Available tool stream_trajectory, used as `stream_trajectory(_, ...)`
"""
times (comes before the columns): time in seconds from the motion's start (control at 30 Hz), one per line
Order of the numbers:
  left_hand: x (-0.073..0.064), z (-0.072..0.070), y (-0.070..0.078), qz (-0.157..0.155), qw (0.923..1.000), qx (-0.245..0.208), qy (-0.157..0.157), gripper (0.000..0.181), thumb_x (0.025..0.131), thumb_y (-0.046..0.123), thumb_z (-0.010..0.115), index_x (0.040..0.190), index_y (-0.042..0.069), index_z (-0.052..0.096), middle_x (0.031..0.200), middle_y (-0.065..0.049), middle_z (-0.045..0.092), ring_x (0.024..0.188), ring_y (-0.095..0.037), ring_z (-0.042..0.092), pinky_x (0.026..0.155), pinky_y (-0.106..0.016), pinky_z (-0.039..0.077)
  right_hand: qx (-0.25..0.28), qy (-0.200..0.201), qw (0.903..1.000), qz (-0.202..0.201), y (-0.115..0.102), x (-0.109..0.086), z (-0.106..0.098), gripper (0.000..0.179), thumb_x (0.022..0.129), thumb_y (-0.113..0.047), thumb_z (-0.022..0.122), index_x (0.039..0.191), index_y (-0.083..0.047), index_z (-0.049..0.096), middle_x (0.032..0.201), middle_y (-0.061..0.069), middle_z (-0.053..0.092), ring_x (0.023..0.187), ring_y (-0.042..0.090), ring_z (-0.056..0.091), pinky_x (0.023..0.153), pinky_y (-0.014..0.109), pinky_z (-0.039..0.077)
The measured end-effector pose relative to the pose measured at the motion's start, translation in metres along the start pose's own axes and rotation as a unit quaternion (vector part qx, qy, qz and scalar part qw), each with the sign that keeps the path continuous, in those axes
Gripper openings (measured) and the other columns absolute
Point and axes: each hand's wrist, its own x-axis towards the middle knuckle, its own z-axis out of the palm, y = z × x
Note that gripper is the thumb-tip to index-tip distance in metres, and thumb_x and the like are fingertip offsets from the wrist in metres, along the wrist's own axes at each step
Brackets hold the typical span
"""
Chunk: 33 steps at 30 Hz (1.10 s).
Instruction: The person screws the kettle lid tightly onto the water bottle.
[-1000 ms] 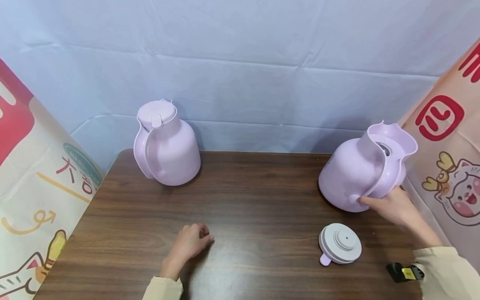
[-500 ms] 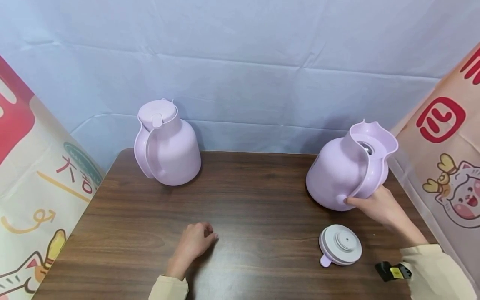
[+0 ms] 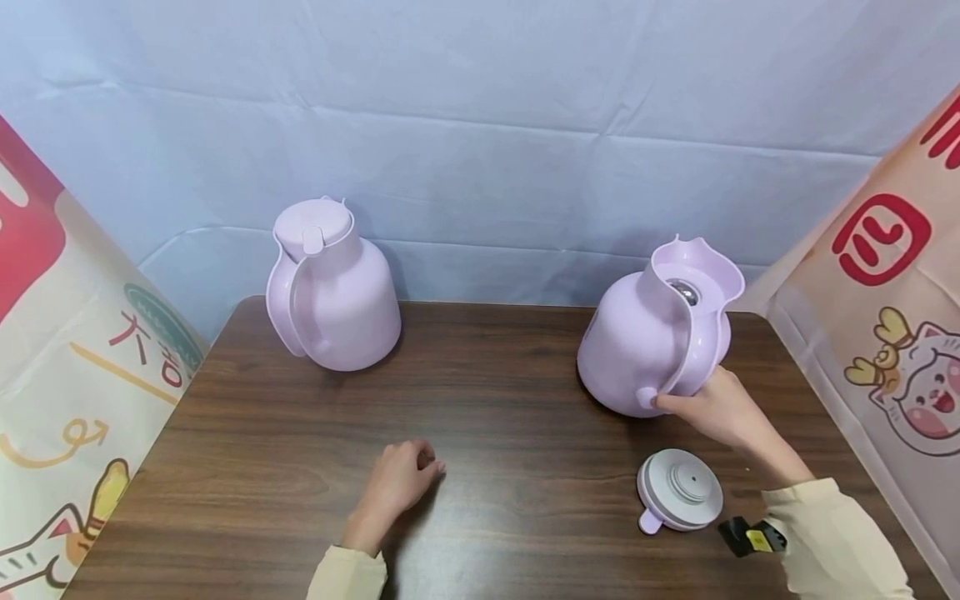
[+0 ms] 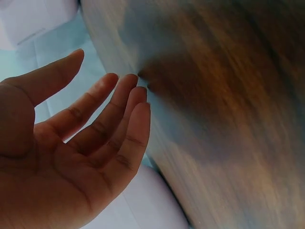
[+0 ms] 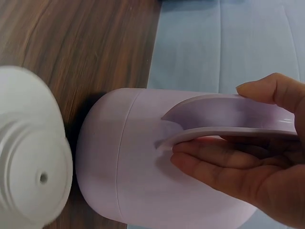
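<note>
My right hand grips the handle of a lilac thermos jug at the back right of the table. Its top has no lid, and a silvery opening shows inside the neck. In the right wrist view, fingers and thumb lie round the handle of the jug. A round lid, white underside up with a lilac tab, lies on the table in front of that jug. My left hand is at the table's middle front, holding nothing; in the left wrist view its fingers are loosely bent.
A second lilac jug with its lid on stands at the back left. The wooden table ends at a pale blue cloth backdrop. Printed cloths hang at both sides. A small black-and-yellow device is at the right sleeve.
My right hand has moved the lidless jug leftward along the back of the table. The left hand has shifted slightly right. The loose lid and the other jug stay where they were.
</note>
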Motion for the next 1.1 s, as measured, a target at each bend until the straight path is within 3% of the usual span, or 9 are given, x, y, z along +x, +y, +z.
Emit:
stream_trajectory(0.23, 0.002, 0.0, 0.002, 0.006, 1.0, 0.006, 0.005, 0.015, 0.08, 0.017, 0.069, 0.083, 0.004, 0.063, 0.074, -0.004, 0.06, 0.067, -0.018, 0.055, 0.061, -0.036, 0.044, 0.004, -0.008, 0.9998, -0.018, -0.015, 0.006, 0.01, 0.045, 0.073, -0.018, 0.073, 0.106, 0.007, 0.054, 0.092, 0.02, 0.061, 0.079, 0.029, 0.053, 0.068, 0.042, 0.041)
stream_trajectory(0.4, 0.003, 0.001, 0.006, 0.005, 1.0, 0.008, 0.002, 0.021, 0.08, 0.019, 0.068, 0.092, 0.002, 0.065, 0.087, -0.011, 0.065, 0.082, -0.029, 0.061, 0.07, -0.042, 0.046, 0.016, -0.008, 0.9992, -0.036, -0.026, 0.01, 0.018, 0.043, 0.073, -0.017, 0.073, 0.105, 0.006, 0.056, 0.094, 0.02, 0.062, 0.081, 0.03, 0.055, 0.071, 0.043, 0.041)
stream_trajectory(0.63, 0.008, 0.005, 0.016, 0.005, 0.9999, 0.011, -0.009, 0.033, 0.081, 0.019, 0.068, 0.107, -0.001, 0.062, 0.101, -0.017, 0.064, 0.094, -0.036, 0.059, 0.078, -0.046, 0.045, 0.023, -0.01, 0.9985, -0.05, -0.036, 0.013, 0.027, 0.039, 0.072, -0.015, 0.072, 0.103, 0.004, 0.057, 0.094, 0.018, 0.063, 0.081, 0.028, 0.056, 0.072, 0.043, 0.042)
stream_trajectory(1.1, 0.019, 0.008, 0.028, 0.026, 0.9994, -0.021, -0.003, 0.044, 0.084, 0.018, 0.065, 0.122, -0.001, 0.053, 0.109, -0.021, 0.061, 0.102, -0.037, 0.056, 0.084, -0.047, 0.043, 0.04, -0.015, 0.9961, -0.078, -0.056, 0.021, 0.046, 0.031, 0.069, -0.012, 0.07, 0.095, 0.002, 0.059, 0.085, 0.012, 0.064, 0.071, 0.022, 0.051, 0.065, 0.038, 0.042)
